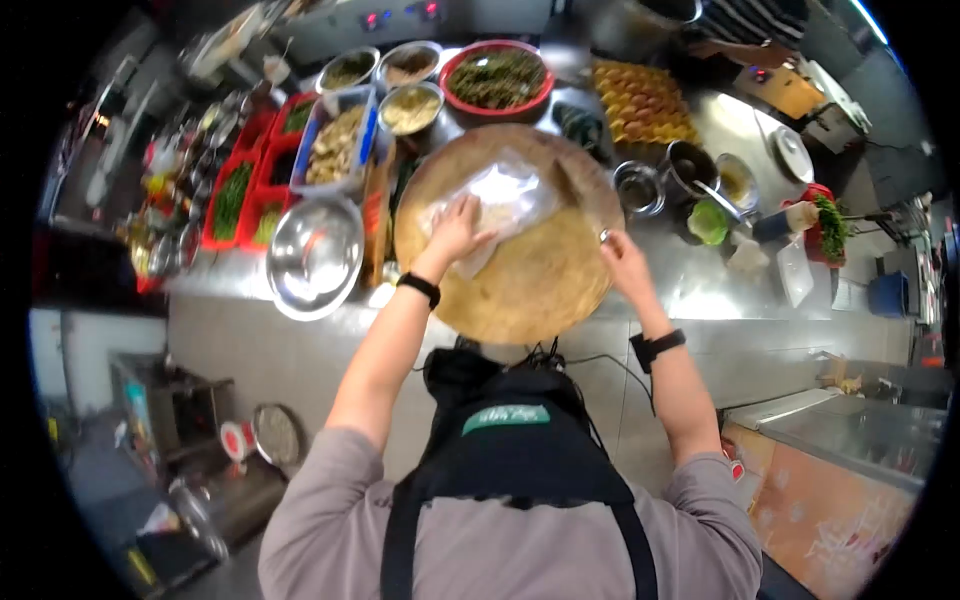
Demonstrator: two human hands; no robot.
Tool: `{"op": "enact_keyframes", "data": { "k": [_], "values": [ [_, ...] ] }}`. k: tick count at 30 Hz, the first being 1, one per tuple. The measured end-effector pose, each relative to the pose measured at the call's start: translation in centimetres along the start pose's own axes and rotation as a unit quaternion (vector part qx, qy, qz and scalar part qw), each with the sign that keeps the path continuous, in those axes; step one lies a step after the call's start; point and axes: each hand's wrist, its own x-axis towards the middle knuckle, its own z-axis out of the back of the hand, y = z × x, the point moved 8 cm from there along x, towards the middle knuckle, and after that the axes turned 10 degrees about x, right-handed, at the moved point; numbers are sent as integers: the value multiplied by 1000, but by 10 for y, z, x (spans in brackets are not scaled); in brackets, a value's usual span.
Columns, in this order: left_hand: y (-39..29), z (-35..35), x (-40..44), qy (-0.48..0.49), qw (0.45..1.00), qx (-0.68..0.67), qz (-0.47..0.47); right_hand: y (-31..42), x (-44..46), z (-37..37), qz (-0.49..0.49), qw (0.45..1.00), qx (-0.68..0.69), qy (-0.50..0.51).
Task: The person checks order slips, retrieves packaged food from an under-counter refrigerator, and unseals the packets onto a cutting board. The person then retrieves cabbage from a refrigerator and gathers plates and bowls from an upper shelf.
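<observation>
A clear plastic bag [515, 195] with pale contents, too glary to make out, lies on a round wooden chopping block [520, 295]. Resting on the bag's near left part is my left hand [460, 230], its fingers laid flat and the thumb out to the side. My right hand [624, 260] is at the block's right edge with curled fingers. It appears closed on the handle of a cleaver [592, 198], whose brownish-grey blade reaches away over the block's right side; glare and blur obscure its outline.
Left of the block are a steel bowl [316, 255], red bins with chopped greens [232, 200] and a tub of pale pieces [336, 145]. Behind stands a red basin [497, 78]. An egg tray [643, 102] and bowls are at right. Another person's striped sleeve [752, 22] shows far right.
</observation>
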Motion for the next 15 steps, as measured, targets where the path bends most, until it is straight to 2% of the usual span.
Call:
{"op": "enact_keyframes", "data": {
  "k": [4, 6, 7, 8, 9, 10, 11, 13, 15],
  "values": [
    [-28, 49, -8, 12, 998, -7, 54, 66, -17, 5, -5, 1000, 26, -6],
    [-29, 50, -2, 87, 993, -3, 81, 101, -24, 1, -2, 999, 31, 44],
    [-27, 54, 2, -2, 998, -12, 56, 120, -24, 2, 0, 999, 27, 43],
    [-28, 53, 5, -4, 998, -16, 56, 135, -25, -3, -9, 997, 29, 76],
    [-34, 56, 8, -47, 997, -44, 38, 143, -26, -10, -19, 993, 31, 108],
    [-38, 61, 11, -89, 993, -73, 21, 150, -24, -13, -21, 994, 24, 107],
    [-35, 53, 13, -90, 992, -80, 21, 156, -20, -18, -24, 992, 4, 123],
    [-36, 22, 20, -1, 1000, 22, 2, 162, -9, -24, -28, 990, -23, 138],
    [-37, 26, 23, 20, 1000, 12, 12, 168, 3, -31, -4, 984, -96, 153]
  ]
}}
